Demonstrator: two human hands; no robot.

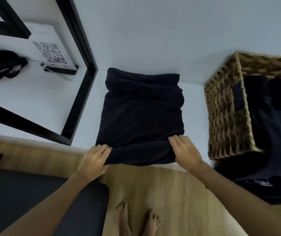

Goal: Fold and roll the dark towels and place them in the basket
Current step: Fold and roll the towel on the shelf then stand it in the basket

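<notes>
Head view
Towel [141, 108]: dark, folded into a long strip on the white table [136, 40], its near edge turned up into a thick fold at the table's front edge.
Left hand [93, 160]: at the towel's near left corner, fingers curled over the fold, gripping it.
Right hand [185, 150]: at the towel's near right corner, fingers close together, wrapped onto the fold.
Basket [224, 113]: woven, right of the towel, apart from it, with dark cloth inside and spilling over its near side.
Frame [83, 53]: black, left of the towel.
</notes>
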